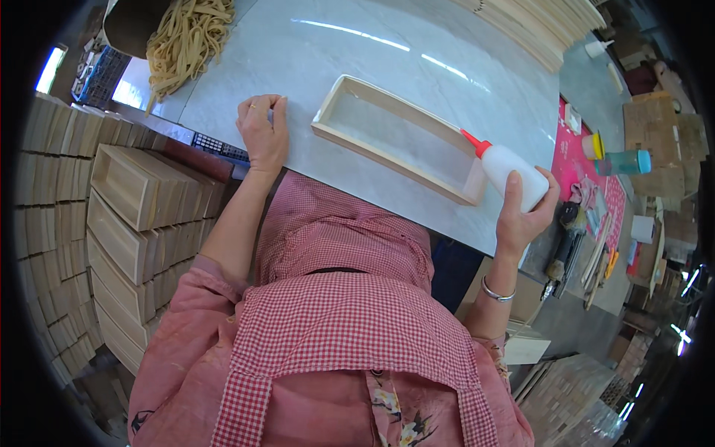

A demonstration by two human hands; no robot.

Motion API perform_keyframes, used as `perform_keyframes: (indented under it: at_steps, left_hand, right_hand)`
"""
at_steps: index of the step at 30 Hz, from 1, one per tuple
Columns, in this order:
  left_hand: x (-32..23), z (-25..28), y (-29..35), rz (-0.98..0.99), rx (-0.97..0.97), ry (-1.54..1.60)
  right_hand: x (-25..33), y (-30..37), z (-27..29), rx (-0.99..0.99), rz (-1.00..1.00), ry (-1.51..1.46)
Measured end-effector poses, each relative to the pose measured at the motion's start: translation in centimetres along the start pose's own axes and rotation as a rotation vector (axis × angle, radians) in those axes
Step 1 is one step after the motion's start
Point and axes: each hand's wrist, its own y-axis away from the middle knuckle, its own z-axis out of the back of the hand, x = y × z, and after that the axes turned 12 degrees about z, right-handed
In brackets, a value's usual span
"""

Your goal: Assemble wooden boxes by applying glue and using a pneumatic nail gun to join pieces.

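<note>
A long, shallow wooden frame (387, 165) lies on the pale marbled table. A white line runs along its left end and far rim. My right hand (525, 212) is wrapped round a white squeeze bottle (514, 175) with a red nozzle. The bottle is tilted, and its nozzle tip is at the frame's far rim near the right end; I cannot tell whether it touches. To the left of the frame, apart from it, my left hand (264, 134) rests at the table's near edge with curled fingers, and nothing shows in them.
A heap of tan bands (190, 45) lies at the table's far left. Stacked wooden boxes (123, 186) rise beside my left arm. Wooden strips (532, 26) lie at the far right. Tools (570, 238) and a teal cup (629, 162) sit on the right-hand surface.
</note>
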Motion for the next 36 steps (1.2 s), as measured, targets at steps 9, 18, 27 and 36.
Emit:
perform_keyframes:
  at_steps: [9,18,27,36]
  left_hand:
    - [0.3,0.0,-0.3,0.024,0.034,-0.02]
    - [0.6,0.0,-0.3,0.024,0.04,-0.074]
    - [0.6,0.0,-0.3,0.015,0.029,-0.119]
    - [0.2,0.1,-0.4,-0.003,0.013,-0.097]
  right_hand:
    - [-1.6,0.8,3.1,-0.081,-0.006,0.068]
    - [-2.1,1.2,4.7,-0.098,-0.037,0.073]
    - [0.1,2.9,6.9,-0.039,-0.118,0.066]
    - [2.3,4.8,9.1,-0.016,-0.136,0.099]
